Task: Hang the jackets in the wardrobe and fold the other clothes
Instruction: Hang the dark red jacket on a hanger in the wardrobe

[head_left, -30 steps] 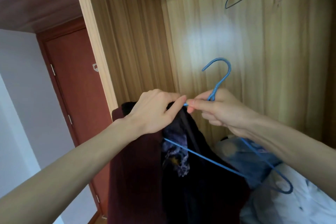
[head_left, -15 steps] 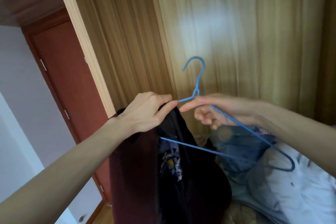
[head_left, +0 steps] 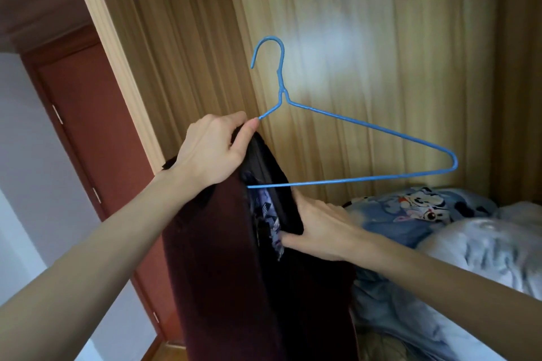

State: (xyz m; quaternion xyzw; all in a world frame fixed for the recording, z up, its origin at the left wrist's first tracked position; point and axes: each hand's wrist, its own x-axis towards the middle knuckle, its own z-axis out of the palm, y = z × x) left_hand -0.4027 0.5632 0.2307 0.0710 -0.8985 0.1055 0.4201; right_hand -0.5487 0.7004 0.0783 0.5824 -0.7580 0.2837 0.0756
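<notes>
Left hand (head_left: 211,152) fingers gripping dark maroon fabric jacket (head_left: 223,272) and blue wire hanger (head_left: 352,123); right hand (head_left: 319,228) fingers pinching jacket's lining.

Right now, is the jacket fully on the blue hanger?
No. Only one end of the blue hanger is inside the jacket; the other end is bare.

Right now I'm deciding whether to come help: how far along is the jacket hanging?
Early. Done: the blue hanger has one end inside the dark jacket. In hand: the left hand grips jacket and hanger together; the right hand pulls the jacket's inner edge. Left: seat the other end, hook it up, and fold the clothes pile.
</notes>
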